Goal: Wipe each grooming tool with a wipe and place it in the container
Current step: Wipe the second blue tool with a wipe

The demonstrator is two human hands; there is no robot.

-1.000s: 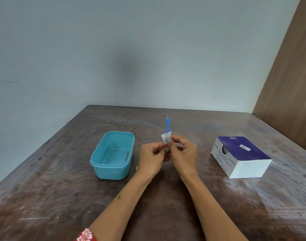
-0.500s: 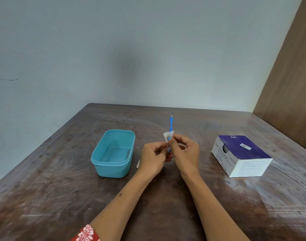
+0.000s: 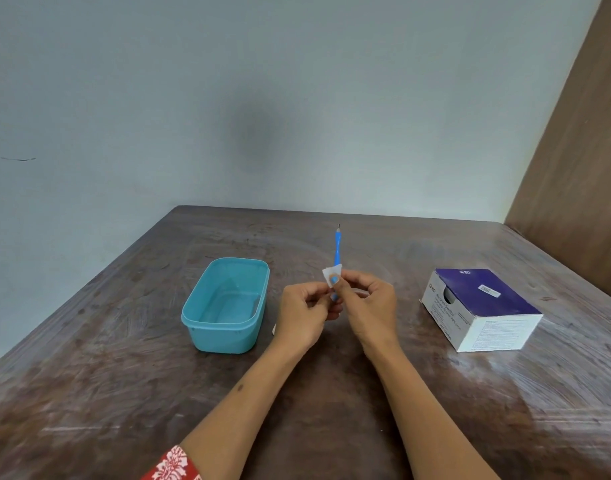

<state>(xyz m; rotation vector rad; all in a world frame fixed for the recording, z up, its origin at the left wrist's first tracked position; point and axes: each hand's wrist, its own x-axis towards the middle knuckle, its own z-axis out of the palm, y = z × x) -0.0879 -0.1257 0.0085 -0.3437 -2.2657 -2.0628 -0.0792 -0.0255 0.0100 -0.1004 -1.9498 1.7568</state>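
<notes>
A slim blue grooming tool (image 3: 337, 247) with a metal tip points up and away from me above the table's middle. A small white wipe (image 3: 329, 273) is folded round its shaft. My right hand (image 3: 370, 304) pinches the wipe against the tool with thumb and fingers. My left hand (image 3: 306, 311) grips the tool's lower end, which is mostly hidden between the two hands. The teal plastic container (image 3: 196, 315) stands open on the table left of my hands, with nothing visible in it.
A purple-and-white box of swabs (image 3: 484, 311) lies on the brown wooden table (image 3: 106, 393) to the right. A small white scrap (image 3: 274, 329) peeks out beside my left wrist. A brown panel (image 3: 581, 168) stands at the far right.
The tool's tip swayed slightly right and came partly back. Both hands stayed together at the same spot with the wipe on the shaft.
</notes>
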